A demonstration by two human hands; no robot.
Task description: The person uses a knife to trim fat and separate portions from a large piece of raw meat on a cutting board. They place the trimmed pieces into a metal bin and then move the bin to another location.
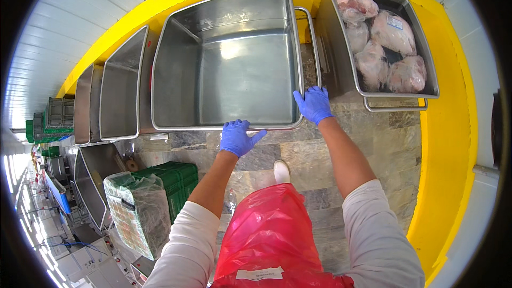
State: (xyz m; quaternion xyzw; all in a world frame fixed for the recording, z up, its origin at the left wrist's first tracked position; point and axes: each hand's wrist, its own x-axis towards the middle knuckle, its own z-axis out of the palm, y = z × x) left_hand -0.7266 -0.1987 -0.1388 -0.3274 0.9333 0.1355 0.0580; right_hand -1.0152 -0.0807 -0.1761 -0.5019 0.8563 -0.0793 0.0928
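A large, deep stainless-steel meat cart [248, 74] stands in front of me, with bare metal showing inside. My left hand [238, 137], in a blue glove, has its fingers hooked over the cart's near rim, thumb out to the right. At the near right corner, my right hand [314, 105], gloved in the same blue, grips the rim beside the tubular handle [312, 37]. Its fingertips lie over the edge, and the underside of the grip is hidden.
Right of it, another steel cart [358, 77] holds several plastic-wrapped meat pieces [393, 32]. More steel carts [124, 82] line the left. A green crate [170, 181] and a film-wrapped stack [138, 208] stand at lower left. A yellow wall base [448, 128] borders the tiled floor [309, 154].
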